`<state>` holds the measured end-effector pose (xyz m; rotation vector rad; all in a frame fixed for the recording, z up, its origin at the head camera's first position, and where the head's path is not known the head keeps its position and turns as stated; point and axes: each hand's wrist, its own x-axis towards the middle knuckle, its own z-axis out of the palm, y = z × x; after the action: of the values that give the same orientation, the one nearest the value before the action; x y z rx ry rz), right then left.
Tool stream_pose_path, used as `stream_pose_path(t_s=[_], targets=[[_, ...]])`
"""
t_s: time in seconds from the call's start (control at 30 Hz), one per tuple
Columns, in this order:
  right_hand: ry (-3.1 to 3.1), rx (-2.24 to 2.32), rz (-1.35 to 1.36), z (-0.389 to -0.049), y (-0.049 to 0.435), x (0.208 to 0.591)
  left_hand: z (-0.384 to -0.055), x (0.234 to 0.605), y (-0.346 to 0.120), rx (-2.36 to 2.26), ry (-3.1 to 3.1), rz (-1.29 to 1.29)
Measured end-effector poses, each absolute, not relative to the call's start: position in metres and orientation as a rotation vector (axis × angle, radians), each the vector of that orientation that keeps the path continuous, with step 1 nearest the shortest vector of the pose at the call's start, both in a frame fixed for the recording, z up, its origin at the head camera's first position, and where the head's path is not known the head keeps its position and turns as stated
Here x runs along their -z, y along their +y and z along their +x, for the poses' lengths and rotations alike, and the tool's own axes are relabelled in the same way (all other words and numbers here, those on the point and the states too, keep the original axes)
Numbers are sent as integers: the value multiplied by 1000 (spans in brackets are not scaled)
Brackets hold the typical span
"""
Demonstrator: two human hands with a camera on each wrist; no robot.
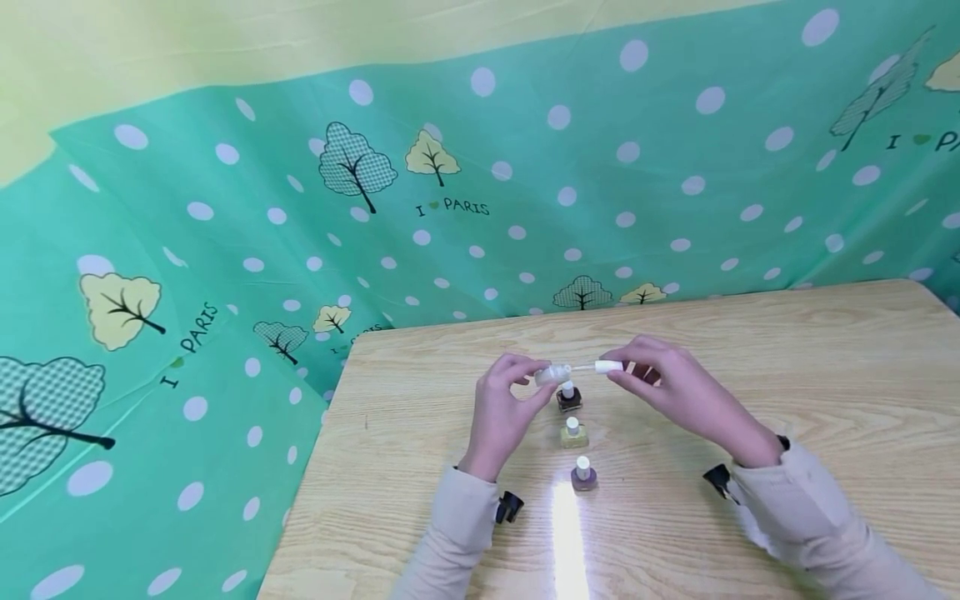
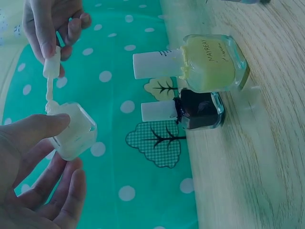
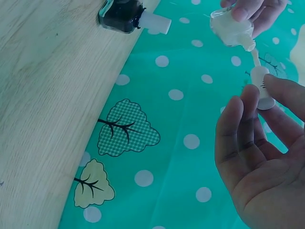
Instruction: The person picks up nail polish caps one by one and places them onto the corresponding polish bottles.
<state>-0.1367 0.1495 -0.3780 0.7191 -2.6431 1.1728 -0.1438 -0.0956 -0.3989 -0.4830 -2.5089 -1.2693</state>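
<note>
My left hand (image 1: 504, 408) pinches a small clear bottle of white nail polish (image 2: 74, 131) between thumb and fingers, tilted with its neck toward the right hand. With thumb and fingertips, my right hand (image 1: 667, 379) holds the white brush cap (image 3: 261, 88) of that bottle. The whitish brush stem (image 3: 256, 58) spans from the cap to the bottle's mouth; whether its tip is still inside cannot be told. Below the hands, a dark nail polish bottle (image 1: 569, 400), a yellow one (image 1: 573, 435) and a purple one (image 1: 583, 476) stand upright in a row, each with a white cap.
The bottles stand on a light wood-grain table (image 1: 420, 467). Behind and to the left hangs a green cloth (image 1: 450, 250) with white dots and printed trees. A bright light reflection (image 1: 567, 533) lies on the tabletop in front of the purple bottle.
</note>
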Motion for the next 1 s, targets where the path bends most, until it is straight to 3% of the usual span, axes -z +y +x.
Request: stream_pose_path(t_s=[1.0], targets=[[-2667,-1142,764,-131,131,373,-130,395,-86,1152,-2502,-583]])
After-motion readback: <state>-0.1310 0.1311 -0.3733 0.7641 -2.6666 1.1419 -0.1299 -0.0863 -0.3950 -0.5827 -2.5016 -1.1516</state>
